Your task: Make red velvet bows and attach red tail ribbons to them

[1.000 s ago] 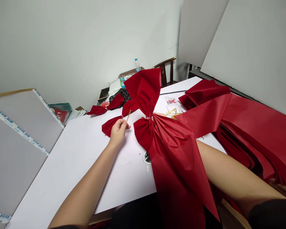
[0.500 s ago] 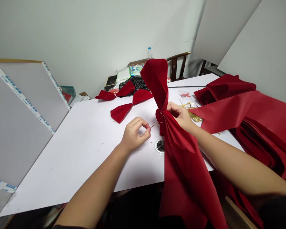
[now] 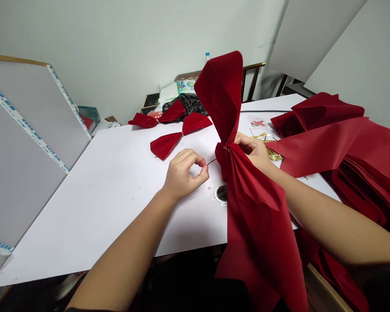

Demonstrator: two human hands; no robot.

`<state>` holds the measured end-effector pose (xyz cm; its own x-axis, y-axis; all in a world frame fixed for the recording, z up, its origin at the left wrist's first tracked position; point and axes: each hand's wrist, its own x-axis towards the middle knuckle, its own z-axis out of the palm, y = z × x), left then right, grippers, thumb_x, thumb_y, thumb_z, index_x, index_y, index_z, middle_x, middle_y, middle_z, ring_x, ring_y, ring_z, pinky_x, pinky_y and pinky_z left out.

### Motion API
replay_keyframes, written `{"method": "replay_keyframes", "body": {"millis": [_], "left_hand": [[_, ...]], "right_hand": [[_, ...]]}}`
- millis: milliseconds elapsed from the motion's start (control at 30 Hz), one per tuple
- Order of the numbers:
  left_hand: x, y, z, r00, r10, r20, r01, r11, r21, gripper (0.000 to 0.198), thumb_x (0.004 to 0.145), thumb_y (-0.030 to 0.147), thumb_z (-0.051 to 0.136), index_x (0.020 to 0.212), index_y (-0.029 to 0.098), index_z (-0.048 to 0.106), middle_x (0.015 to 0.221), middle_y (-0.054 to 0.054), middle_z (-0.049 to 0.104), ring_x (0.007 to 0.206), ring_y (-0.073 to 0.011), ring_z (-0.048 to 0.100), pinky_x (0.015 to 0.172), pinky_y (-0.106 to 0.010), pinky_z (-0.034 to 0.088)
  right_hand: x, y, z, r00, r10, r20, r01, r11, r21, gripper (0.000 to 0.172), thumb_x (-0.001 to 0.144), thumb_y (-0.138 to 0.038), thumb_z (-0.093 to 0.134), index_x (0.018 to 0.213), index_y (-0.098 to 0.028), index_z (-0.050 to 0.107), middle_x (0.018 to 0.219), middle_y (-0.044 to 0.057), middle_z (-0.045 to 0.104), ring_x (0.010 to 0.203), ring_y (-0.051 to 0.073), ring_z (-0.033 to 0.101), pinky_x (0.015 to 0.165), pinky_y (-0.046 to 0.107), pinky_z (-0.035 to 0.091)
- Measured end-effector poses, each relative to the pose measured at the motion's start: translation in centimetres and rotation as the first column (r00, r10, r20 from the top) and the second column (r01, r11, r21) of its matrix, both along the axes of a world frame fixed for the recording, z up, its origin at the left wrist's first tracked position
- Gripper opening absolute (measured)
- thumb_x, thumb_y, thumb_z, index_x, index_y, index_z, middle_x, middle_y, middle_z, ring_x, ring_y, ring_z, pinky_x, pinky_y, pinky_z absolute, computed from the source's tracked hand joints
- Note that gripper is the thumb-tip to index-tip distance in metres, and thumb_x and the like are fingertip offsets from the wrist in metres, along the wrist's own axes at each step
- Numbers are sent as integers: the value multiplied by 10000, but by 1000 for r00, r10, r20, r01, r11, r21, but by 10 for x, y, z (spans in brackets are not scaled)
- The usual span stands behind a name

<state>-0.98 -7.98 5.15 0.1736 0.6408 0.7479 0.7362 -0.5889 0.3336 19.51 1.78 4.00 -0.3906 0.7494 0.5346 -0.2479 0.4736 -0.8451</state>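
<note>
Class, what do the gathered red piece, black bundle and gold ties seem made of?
Gathered red piece: probably fabric, velvety matte on one face, smoother on the other.
Black bundle: likely plastic, glossy and crumpled.
Gold ties: perhaps foil-covered wire, given their metallic shine.

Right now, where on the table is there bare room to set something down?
Widest patch: the left of the table, between the panel and the left hand, nearer than the two bows. The right is crowded: red fabric, gold ties and the right hand.

Through camera I see gathered red cloth [image 3: 260, 212], velvety matt one face, smoother on other; bench [image 3: 117, 208] smooth, matt; bag [image 3: 192, 104] glossy plastic; ties [image 3: 274, 155] shiny, metallic-looking; chair [image 3: 254, 82] wooden.
</note>
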Motion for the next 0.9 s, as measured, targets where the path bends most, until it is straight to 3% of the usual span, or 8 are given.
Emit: {"method": "replay_keyframes", "body": {"millis": [233, 467, 733, 900], "left_hand": [[1, 1, -1, 999, -40, 5, 40, 999, 25, 114, 842, 114, 624, 774, 197, 585, 754, -8, 656, 717, -152, 593, 699, -318, 502], [10, -1, -3, 998, -40, 40, 42, 999, -28, 115, 850, 142, 621, 760, 203, 586, 749, -9, 666, 712, -151, 617, 701, -307, 532], [17, -2, -3, 999, -24, 34, 21, 998, 65, 87, 895, 160, 659, 824, 192, 622, 775, -3, 701, 745, -149, 663, 719, -281, 554], [15, 0, -14, 996, 86, 26, -87, 996, 27, 55, 917, 236, 651, 940, 195, 678, 821, -9, 727, 733, -159, 673, 709, -286, 548]], "right_hand": [[-1, 0, -3, 1000, 9, 15, -9, 1000, 6, 451, 778, -594, 849, 700, -202, 638, 858, 55, 618, 758, 164, 579, 684, 316, 522], [1, 5, -11, 997, 36, 64, -46, 985, 164, 303, 869, -495, 801, 812, -211, 710, 904, 70, 647, 804, 174, 612, 715, 328, 512], [-3, 0, -17, 991, 20, 135, -73, 914, 399, 123, 923, -318, 736, 910, -197, 719, 973, 86, 694, 835, 169, 643, 702, 305, 536], [-2, 3, -18, 989, -4, 150, -74, 857, 509, 47, 922, -208, 724, 961, -183, 718, 984, 83, 706, 885, 170, 666, 706, 288, 547]]}}
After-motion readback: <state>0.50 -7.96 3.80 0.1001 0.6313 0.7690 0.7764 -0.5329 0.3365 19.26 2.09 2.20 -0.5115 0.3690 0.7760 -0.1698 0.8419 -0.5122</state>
